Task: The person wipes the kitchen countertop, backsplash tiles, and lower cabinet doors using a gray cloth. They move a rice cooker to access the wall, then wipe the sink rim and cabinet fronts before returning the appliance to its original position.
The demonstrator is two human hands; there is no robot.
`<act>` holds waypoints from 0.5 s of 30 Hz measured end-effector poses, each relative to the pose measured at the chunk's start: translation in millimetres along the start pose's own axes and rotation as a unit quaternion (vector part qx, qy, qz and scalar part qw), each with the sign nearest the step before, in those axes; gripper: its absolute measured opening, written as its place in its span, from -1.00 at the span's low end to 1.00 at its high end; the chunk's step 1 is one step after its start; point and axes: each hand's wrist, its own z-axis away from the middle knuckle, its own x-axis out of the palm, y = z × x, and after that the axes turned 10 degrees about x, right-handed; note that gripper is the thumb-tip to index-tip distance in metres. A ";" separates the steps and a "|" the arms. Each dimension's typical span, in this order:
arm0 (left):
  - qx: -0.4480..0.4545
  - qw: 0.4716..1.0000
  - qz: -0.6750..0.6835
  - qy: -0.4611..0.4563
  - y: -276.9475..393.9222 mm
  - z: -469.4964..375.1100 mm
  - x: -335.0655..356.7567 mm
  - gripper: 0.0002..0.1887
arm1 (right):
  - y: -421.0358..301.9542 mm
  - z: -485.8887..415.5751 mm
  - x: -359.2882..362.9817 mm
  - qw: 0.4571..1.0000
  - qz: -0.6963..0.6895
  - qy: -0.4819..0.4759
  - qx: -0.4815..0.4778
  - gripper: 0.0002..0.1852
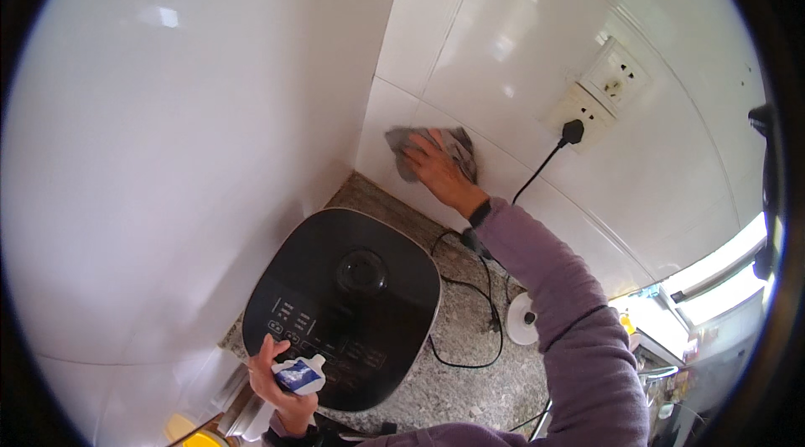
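My right hand (440,176), at the end of a purple sleeve, presses a grey cloth (464,148) flat against the white tiled wall (402,101), just above the counter's corner. Its fingers are spread over the cloth. At the lower left, my left hand (280,387) is closed around a small white and blue squeeze bottle or tube (300,376), whose nozzle points up. That hand is over the front edge of a black-topped electric cooker (352,308) with a touch panel and a round knob-like part.
A black plug (572,131) sits in the lower wall socket (594,108), its cord running down to the speckled stone counter (465,393). More black cable loops lie beside the cooker. A round white object (522,319) is right of them. A yellow container (204,439) shows at the bottom left.
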 end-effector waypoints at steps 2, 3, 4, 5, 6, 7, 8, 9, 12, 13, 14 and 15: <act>0.002 1.000 -0.010 0.001 -1.5 0.6 0.7 -0.33 | -4.9 -47.0 -1.8 0.998 -0.005 0.062 -0.008 -0.61; 0.007 1.000 -0.013 0.004 -2.1 0.7 0.3 -0.33 | -4.6 -65.8 -8.8 0.999 -0.001 0.036 0.021 -0.59; 0.011 1.000 -0.014 0.005 -1.8 1.3 1.1 -0.34 | -2.1 -79.6 -19.7 0.995 0.000 0.100 0.002 -0.58; 0.007 1.000 -0.014 0.004 -2.0 1.3 0.6 -0.34 | 2.2 -88.5 -33.5 0.995 0.014 0.092 0.025 -0.56; 0.012 0.999 -0.033 0.007 -2.0 1.7 1.5 -0.31 | 8.6 -92.9 -49.5 0.989 0.035 0.142 0.016 -0.57; 0.006 0.999 -0.033 0.004 -2.0 2.2 1.4 -0.30 | 15.5 -94.5 -65.4 0.983 0.056 0.173 0.016 -0.57; -0.001 0.999 -0.033 0.001 -2.3 2.3 1.2 -0.29 | 21.3 -92.7 -78.9 0.979 0.046 0.192 0.043 -0.53; -0.007 0.999 -0.034 0.000 -2.2 2.8 0.8 -0.28 | 25.0 -83.2 -90.3 0.972 0.065 0.214 0.068 -0.49; 0.013 1.000 -0.021 -0.012 -3.8 1.7 -1.2 -0.25 | 24.8 -28.8 -100.5 0.976 0.085 0.173 0.103 -0.52; 0.009 1.000 -0.017 -0.012 -4.0 1.3 -2.0 -0.25 | 20.2 -8.4 -92.4 0.979 0.086 0.152 0.109 -0.51; 0.013 1.000 0.001 -0.010 -4.1 1.2 -2.5 -0.26 | 17.4 12.1 -81.1 0.980 0.081 0.136 0.117 -0.50; 0.015 1.000 0.007 -0.005 -3.9 0.9 -2.7 -0.26 | 16.6 34.9 -69.0 0.985 0.081 0.101 0.118 -0.48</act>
